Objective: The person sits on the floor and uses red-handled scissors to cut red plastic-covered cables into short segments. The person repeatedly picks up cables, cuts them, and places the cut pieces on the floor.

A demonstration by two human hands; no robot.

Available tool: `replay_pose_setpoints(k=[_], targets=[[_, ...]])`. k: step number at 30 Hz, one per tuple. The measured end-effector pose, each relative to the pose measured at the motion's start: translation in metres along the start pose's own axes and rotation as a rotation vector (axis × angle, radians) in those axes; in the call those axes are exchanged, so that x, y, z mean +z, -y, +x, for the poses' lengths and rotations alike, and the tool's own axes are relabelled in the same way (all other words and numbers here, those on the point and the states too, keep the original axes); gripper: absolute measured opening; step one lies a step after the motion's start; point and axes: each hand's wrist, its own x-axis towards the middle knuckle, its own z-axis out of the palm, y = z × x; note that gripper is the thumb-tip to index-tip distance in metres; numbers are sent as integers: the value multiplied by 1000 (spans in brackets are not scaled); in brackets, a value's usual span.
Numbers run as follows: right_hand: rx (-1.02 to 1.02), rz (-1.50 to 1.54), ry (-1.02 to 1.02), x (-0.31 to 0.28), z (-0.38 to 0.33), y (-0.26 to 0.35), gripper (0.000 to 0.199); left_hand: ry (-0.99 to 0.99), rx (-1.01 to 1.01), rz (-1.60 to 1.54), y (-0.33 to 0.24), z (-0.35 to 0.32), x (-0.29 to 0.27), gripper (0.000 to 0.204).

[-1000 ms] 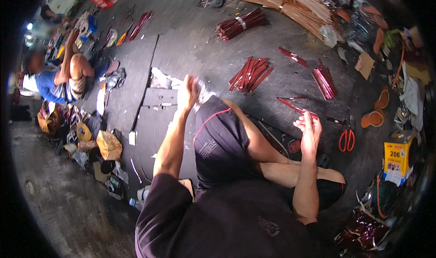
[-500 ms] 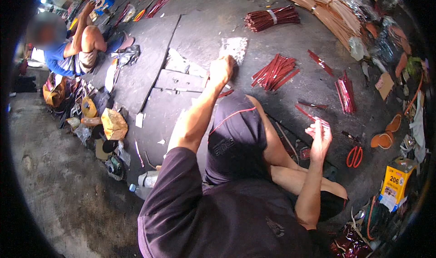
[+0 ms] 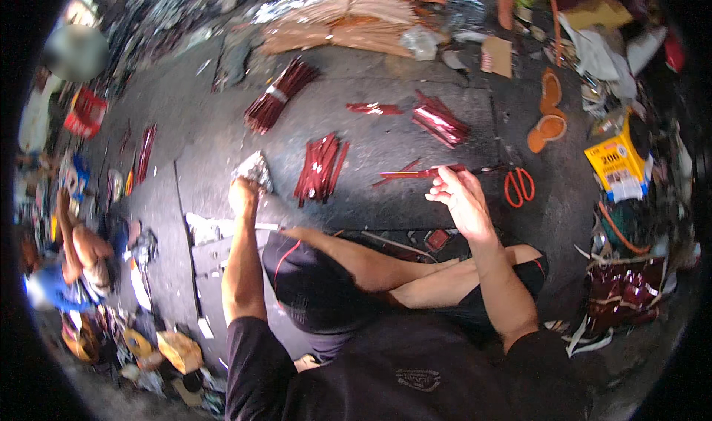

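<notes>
My left hand [image 3: 243,196] is closed at the near end of a crumpled, shiny silvery sheet [image 3: 255,169]; I cannot tell if it is plastic or foil. To the right, my right hand [image 3: 461,202] pinches a thin dark red strip [image 3: 406,174] that points left from the fingers. Under the strip's tip, another short red strip [image 3: 387,181] lies on the floor. A loose pile of red strips [image 3: 322,169] lies between my hands. Just right of my right hand are scissors with orange-red handles [image 3: 519,188].
Farther off lie a tied dark red bundle [image 3: 282,94], a shiny red bundle [image 3: 440,119] and a few strips [image 3: 374,109]. Long pale strips [image 3: 341,24] are stacked behind. Orange sandals [image 3: 549,113] and a yellow tin [image 3: 617,161] stand right. Another person [image 3: 87,254] sits at far left.
The view has swung to the right, so the floor things appear shifted left. My left hand stays at the silvery sheet, which looks more bunched. My right hand still holds the red strip.
</notes>
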Motion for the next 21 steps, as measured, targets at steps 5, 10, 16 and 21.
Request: replay_pose_setpoints(k=[5,10,16,21], targets=[[-73,-19,52,-18,4,32,24,-83,67,-143,-5,2,-3,29],[-63,136,-33,-28,20,-14,22,-125,33,-380,6,4,5,22],[-62,-13,49,-11,24,-22,21,-51,-90,-1150,30,13,16,20],[-24,74,128,-11,18,-19,22,-215,9,-1191,-4,7,-17,18]])
